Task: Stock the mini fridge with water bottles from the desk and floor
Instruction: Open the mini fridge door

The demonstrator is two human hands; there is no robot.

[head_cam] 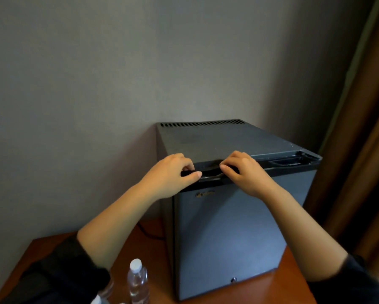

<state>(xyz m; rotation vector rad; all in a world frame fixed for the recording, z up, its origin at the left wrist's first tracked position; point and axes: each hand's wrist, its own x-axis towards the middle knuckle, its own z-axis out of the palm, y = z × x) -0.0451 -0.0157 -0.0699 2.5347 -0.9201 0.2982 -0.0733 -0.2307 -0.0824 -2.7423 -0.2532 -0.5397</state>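
The fridge (228, 227) stands on the worktop (294, 286) with its door closed. The left grip (171, 174) and the right grip (243, 172) both curl their fingers into the handle (210, 172) at the top edge of the door. They hold it, and no bottle is in either.

A water bottle (138, 279) stands upright on the worktop near the left front corner of the fridge, and the cap of a second bottle (97, 300) shows at the lower edge.

The main danger is probably the pull itself. Both grips hold high, so a hard pull could tilt the fridge or slide it toward the person. The hinge side cannot be seen, so the opening door may sweep into the near bottle and knock it over. The small lock (233, 279) at the bottom of the door might also keep it closed.
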